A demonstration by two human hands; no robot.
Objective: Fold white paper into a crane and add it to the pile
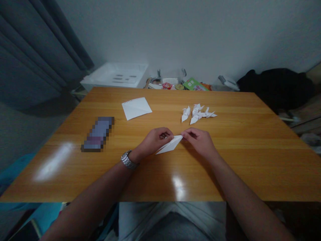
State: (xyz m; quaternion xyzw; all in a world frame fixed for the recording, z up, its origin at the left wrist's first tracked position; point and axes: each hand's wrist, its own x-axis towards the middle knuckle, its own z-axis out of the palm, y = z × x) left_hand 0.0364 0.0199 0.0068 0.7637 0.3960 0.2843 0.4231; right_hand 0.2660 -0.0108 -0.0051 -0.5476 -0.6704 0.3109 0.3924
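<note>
A piece of folded white paper (172,146), long and pointed at its left end, is between my hands just above or on the wooden table. My left hand (160,139) has its fingers closed on the paper's upper edge, with a metal watch on the wrist. At the paper's right tip, my right hand (198,139) pinches with thumb and forefinger. Beyond the hands lie several folded paper cranes (197,114) in a loose cluster. A sheet of white paper (136,108) with a perforated edge and a crease rests to the far left.
A blurred-out phone-like slab (98,134) lies on the table (250,167) at the left. Past the far edge are a white plastic tub (117,75), a green packet (195,84) and other small items. A black cloth-like heap (276,83) is at the right.
</note>
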